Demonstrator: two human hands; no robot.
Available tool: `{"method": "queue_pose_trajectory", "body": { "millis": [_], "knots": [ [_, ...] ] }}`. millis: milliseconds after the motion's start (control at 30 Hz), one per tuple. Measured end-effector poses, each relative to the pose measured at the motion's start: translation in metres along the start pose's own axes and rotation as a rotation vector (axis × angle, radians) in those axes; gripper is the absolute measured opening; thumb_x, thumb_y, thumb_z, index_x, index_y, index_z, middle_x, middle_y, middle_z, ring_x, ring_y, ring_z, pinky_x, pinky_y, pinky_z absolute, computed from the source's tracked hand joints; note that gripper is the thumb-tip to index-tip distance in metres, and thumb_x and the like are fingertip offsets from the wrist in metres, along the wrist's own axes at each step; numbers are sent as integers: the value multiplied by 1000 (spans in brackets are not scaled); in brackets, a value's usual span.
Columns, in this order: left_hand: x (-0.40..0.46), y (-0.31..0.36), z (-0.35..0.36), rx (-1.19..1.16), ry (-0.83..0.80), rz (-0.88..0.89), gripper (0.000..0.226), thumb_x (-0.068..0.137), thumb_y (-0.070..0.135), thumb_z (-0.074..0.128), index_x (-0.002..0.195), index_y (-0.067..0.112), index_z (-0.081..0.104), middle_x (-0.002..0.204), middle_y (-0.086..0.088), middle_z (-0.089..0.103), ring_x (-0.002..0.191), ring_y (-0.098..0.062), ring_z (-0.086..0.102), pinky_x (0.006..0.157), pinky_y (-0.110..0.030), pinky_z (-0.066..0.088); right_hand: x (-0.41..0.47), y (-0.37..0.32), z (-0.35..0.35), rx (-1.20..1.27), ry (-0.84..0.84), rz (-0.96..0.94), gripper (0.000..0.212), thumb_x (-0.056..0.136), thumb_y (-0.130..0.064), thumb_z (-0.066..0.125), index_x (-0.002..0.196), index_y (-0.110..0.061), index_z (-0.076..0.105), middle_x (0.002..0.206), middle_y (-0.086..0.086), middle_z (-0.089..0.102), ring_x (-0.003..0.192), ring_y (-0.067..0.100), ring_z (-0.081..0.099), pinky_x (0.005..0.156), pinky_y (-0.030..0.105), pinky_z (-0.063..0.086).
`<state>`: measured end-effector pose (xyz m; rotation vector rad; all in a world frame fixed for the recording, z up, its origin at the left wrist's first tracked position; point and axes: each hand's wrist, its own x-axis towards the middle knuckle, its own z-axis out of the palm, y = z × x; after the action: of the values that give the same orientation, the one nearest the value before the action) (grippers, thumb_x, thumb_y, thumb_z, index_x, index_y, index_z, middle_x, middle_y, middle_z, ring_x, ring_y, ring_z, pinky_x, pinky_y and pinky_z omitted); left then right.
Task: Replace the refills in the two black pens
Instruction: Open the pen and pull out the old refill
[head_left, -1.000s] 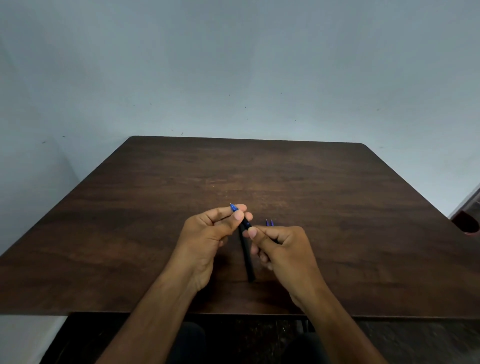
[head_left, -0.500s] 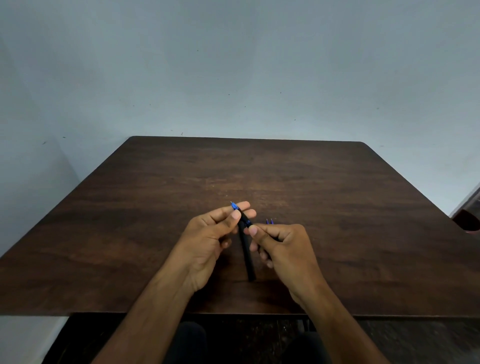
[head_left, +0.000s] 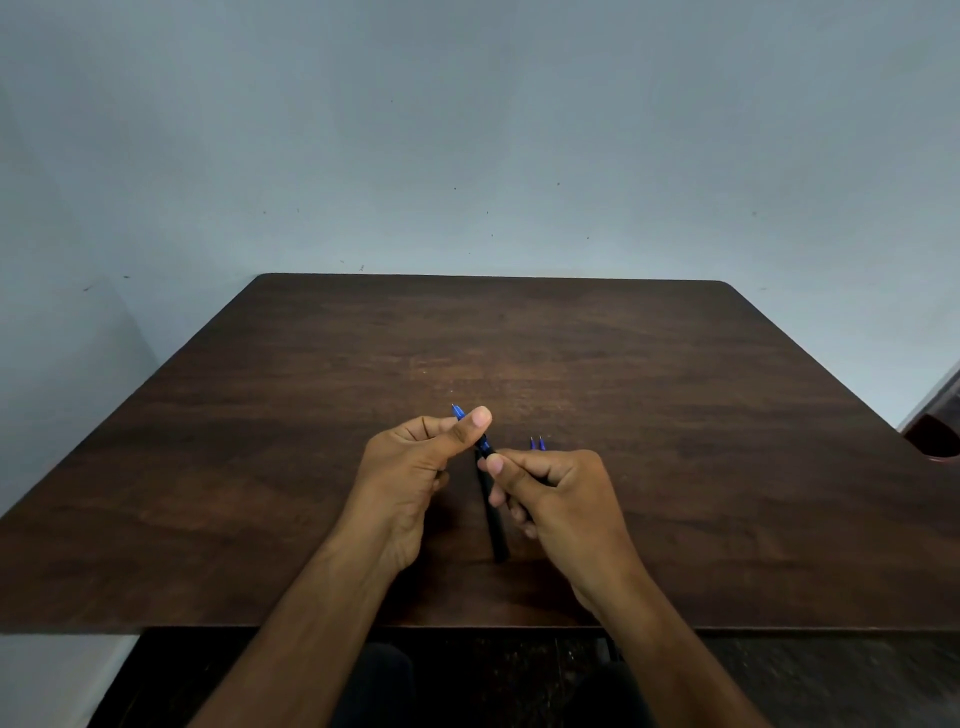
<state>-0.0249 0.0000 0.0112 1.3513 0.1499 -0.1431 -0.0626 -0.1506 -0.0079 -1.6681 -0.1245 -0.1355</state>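
A black pen (head_left: 494, 514) is held between both hands above the near middle of the dark wooden table (head_left: 675, 415). My left hand (head_left: 410, 467) pinches its front end, where a blue refill tip (head_left: 458, 412) sticks out past the thumb. My right hand (head_left: 556, 493) grips the barrel just behind that, thumb on top. The pen's rear end points toward me. Two more blue refill tips (head_left: 537, 442) show just beyond my right hand; their bodies are hidden by it. A second black pen is not visible.
The table's near edge (head_left: 260, 629) runs just below my wrists. A dark reddish object (head_left: 935, 436) sits at the far right edge of view. A plain grey-blue wall stands behind the table.
My left thumb has slid forward along the pen's front end, and a little more of the blue part shows between the two hands. The hands otherwise stay in place.
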Motion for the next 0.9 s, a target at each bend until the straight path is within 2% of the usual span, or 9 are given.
{"method": "queue_pose_trajectory", "body": {
  "millis": [100,233,300,367,433,533,600,733,900],
  "knots": [
    [-3,1,2,-1,-39,16,42,55,49,87,77,17,68,61,11,62,59,-5,48,65,-28,36,1,0,0,7,9,-5,28,95,-33,67,77,-14,78,64,33,58,49,25,42,49,34,37],
    [-7,1,-1,-34,-171,25,54,69,45,78,117,20,72,107,6,77,74,1,67,74,-28,38,2,2,-2,17,28,-5,28,95,-30,67,77,-11,77,64,34,57,49,23,41,47,32,34],
    [-8,1,-3,-44,-196,38,38,80,34,73,114,19,75,112,1,77,74,5,66,73,-29,35,3,3,-3,20,43,-6,27,94,-30,68,78,-10,77,63,33,57,49,22,42,46,30,34],
    [-7,0,-3,-71,-153,55,29,80,26,74,105,15,79,107,-4,78,68,4,62,69,-30,33,5,4,-4,23,46,-6,26,94,-30,69,80,-10,78,65,34,58,49,22,42,47,31,34],
    [-6,-1,-2,-86,-96,71,31,71,29,80,96,11,80,99,-5,79,63,3,60,64,-28,32,5,6,-3,28,42,-7,22,93,-29,69,83,-13,80,65,31,61,49,21,43,48,31,36],
    [-4,0,-1,-78,-21,67,41,54,41,88,84,13,80,81,2,74,58,-1,52,62,-27,34,3,5,-1,66,23,-8,15,94,-25,68,105,-23,79,67,10,72,49,12,49,46,25,41],
    [-3,-1,-2,-76,0,61,41,49,44,89,78,16,78,71,4,66,57,-3,49,61,-26,36,2,5,0,71,17,-15,21,94,-23,68,113,-27,76,72,7,75,51,10,52,47,23,43],
    [0,-1,-4,-84,28,53,36,48,47,89,66,21,73,57,12,59,56,-4,46,58,-24,37,1,5,0,81,28,-11,19,93,-23,70,110,-29,77,71,7,74,50,12,52,46,25,42],
    [1,2,-5,-108,19,50,30,50,44,89,63,22,74,58,12,59,57,-4,46,56,-22,37,1,4,1,117,46,17,16,91,-20,72,104,-26,80,71,9,75,53,13,55,48,27,45]
  ]
}}
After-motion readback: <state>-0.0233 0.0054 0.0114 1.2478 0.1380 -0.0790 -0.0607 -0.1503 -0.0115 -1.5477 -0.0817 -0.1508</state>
